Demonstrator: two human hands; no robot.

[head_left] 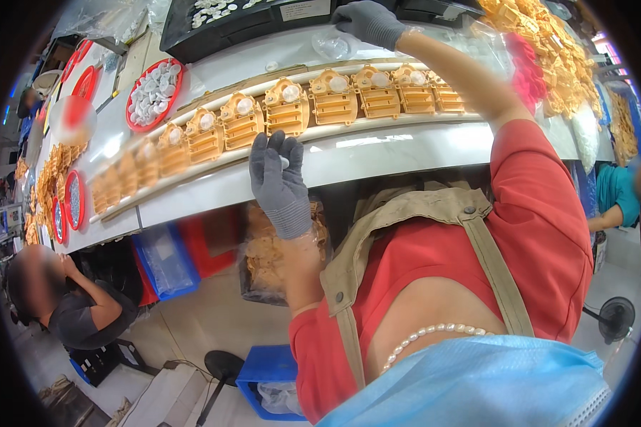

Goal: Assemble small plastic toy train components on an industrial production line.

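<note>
My left hand [279, 186], in a grey knitted glove, is at the near edge of a row of orange plastic housings. Its fingers are curled around a small white piece [285, 162], only partly visible. My right hand [370, 24], gloved alike, reaches to the front of a black bin [249, 32]. Its fingers are bent together and hide whatever is in them. Just below them lies a clear, roundish plastic item [333, 45]. The orange housings [287, 107] stand side by side along a pale rail, several with a whitish round disc near the top.
A red bowl of white round parts [153, 96] stands to the left. Orange parts [545, 53] are heaped at the far right beside a pink item [525, 71]. Farther left are red trays of small parts [75, 201] and a seated person [78, 306]. Another person [616, 196] is at the right.
</note>
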